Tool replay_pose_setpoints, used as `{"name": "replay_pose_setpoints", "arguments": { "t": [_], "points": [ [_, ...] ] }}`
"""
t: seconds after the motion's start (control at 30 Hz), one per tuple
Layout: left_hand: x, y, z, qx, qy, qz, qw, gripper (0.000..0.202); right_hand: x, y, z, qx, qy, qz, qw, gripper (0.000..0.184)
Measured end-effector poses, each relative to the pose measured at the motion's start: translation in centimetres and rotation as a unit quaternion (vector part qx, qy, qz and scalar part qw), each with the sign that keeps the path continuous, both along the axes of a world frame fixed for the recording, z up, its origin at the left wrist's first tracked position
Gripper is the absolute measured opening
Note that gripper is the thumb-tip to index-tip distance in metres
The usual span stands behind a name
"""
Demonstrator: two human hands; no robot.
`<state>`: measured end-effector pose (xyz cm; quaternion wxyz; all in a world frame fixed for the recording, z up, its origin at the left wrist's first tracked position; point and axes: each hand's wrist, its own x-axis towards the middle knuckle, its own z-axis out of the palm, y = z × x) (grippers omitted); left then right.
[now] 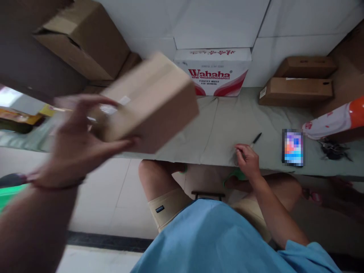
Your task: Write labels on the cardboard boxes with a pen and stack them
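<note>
My left hand (76, 132) grips a brown cardboard box (170, 117) by one end, thumb on the near side and fingers over the far side. The box is raised above the table's front edge and tilted, a little blurred. Clear tape and a small white label (125, 101) show on its top. Lower right, my right hand (247, 157) is closed over the table edge. A slim pen (257, 138) with a black end juts out from behind its knuckles; the part inside the fingers is hidden.
A white Wahaha water carton (217, 74) stands against the wall on the cloth-covered table (224, 117). Cardboard boxes (295, 91) lie at the back right, a larger carton (91, 38) at the back left. A phone (293, 148) and dark keys (332, 149) lie on the right.
</note>
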<state>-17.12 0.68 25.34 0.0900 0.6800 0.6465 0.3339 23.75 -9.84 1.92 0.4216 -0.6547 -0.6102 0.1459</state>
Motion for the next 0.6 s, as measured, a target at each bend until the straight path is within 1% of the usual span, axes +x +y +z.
{"name": "replay_pose_setpoints", "arguments": {
  "t": [0.03, 0.07, 0.1, 0.17, 0.23, 0.27, 0.33, 0.4, 0.43, 0.47, 0.5, 0.53, 0.57, 0.6],
  "points": [
    [1.2, -0.4, -1.2, -0.023, 0.020, -0.085, 0.996, 0.059, 0.2, -0.4, 0.4, -0.023, 0.040, -0.016, 0.999, 0.031],
    [2.4, -0.7, -2.7, -0.046, 0.042, -0.191, 0.980, 0.068, 0.4, -0.8, 0.8, -0.044, 0.081, -0.035, 0.995, 0.032],
    [3.7, -0.7, -4.3, -0.056, 0.049, -0.248, 0.966, 0.071, 0.6, -1.0, 1.2, -0.059, 0.121, -0.057, 0.989, 0.035],
    [6.0, -0.4, -7.6, -0.083, 0.043, -0.316, 0.944, 0.073, 1.0, -1.2, 2.1, -0.063, 0.186, -0.096, 0.976, 0.042],
    [7.7, 0.3, -10.2, -0.109, 0.024, -0.362, 0.926, 0.076, 1.3, -1.1, 3.0, -0.048, 0.222, -0.114, 0.967, 0.048],
    [8.3, 0.6, -11.1, -0.114, 0.013, -0.382, 0.917, 0.077, 1.3, -1.0, 3.4, -0.043, 0.230, -0.112, 0.966, 0.050],
    [8.8, 1.1, -12.4, -0.108, -0.014, -0.413, 0.904, 0.083, 1.2, -0.8, 4.1, -0.044, 0.233, -0.092, 0.967, 0.052],
    [8.7, 1.1, -13.3, -0.093, -0.061, -0.424, 0.899, 0.100, 0.7, -0.4, 4.7, -0.051, 0.235, -0.061, 0.969, 0.055],
    [8.5, 0.8, -13.8, -0.089, -0.096, -0.418, 0.899, 0.108, 0.4, -0.2, 5.0, -0.053, 0.235, -0.050, 0.969, 0.057],
    [8.2, 0.4, -14.4, -0.091, -0.141, -0.397, 0.902, 0.112, 0.2, 0.0, 5.2, -0.053, 0.233, -0.045, 0.970, 0.059],
    [8.0, -0.2, -15.1, -0.097, -0.195, -0.359, 0.908, 0.110, -0.1, 0.2, 5.4, -0.052, 0.228, -0.047, 0.971, 0.060],
    [7.7, -0.8, -15.8, -0.106, -0.252, -0.304, 0.913, 0.102, -0.2, 0.4, 5.5, -0.050, 0.220, -0.056, 0.973, 0.062],
    [7.5, -1.5, -16.7, -0.118, -0.309, -0.239, 0.913, 0.091, -0.3, 0.6, 5.7, -0.049, 0.212, -0.066, 0.974, 0.063],
    [7.3, -2.3, -17.5, -0.132, -0.364, -0.174, 0.906, 0.081, -0.4, 0.7, 5.8, -0.050, 0.202, -0.072, 0.976, 0.064]
  ]
}}
